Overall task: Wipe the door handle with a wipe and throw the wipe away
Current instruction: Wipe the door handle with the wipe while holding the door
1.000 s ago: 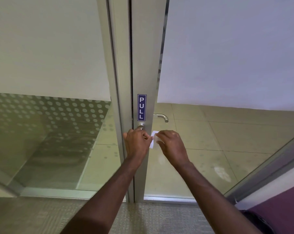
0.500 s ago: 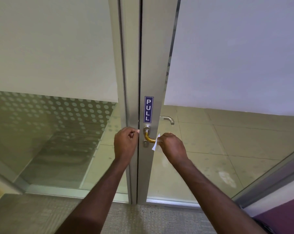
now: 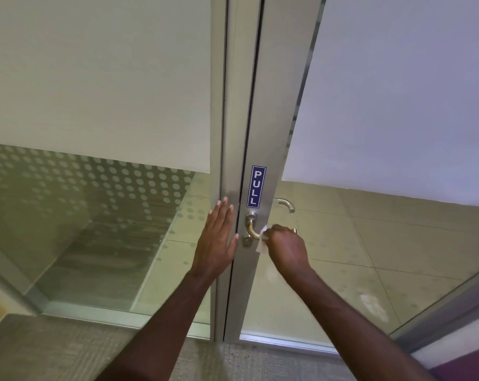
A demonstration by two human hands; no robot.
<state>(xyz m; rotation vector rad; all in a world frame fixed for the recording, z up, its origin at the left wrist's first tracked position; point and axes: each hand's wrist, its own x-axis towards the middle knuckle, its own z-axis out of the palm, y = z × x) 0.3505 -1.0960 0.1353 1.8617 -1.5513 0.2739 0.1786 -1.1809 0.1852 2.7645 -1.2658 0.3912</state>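
A brass-coloured lever door handle point(image 3: 251, 229) sticks out of the aluminium door stile, just under a blue PULL sign point(image 3: 258, 186). My right hand point(image 3: 287, 248) is closed around the handle's outer part with a white wipe point(image 3: 262, 240) pressed against it; only the wipe's edge shows past my fingers. My left hand point(image 3: 219, 234) lies flat with fingers spread on the fixed frame to the left of the door gap, holding nothing.
The glass door point(image 3: 384, 105) and the side panel point(image 3: 95, 78) are frosted above and clear below. A second silver handle point(image 3: 286, 204) shows through the glass on the far side. Tiled floor lies beyond; carpet point(image 3: 68, 350) is under me. No bin is in view.
My left hand has let go of the wipe, opened and moved up flat onto the frame. My right hand has closed the wipe over the handle.
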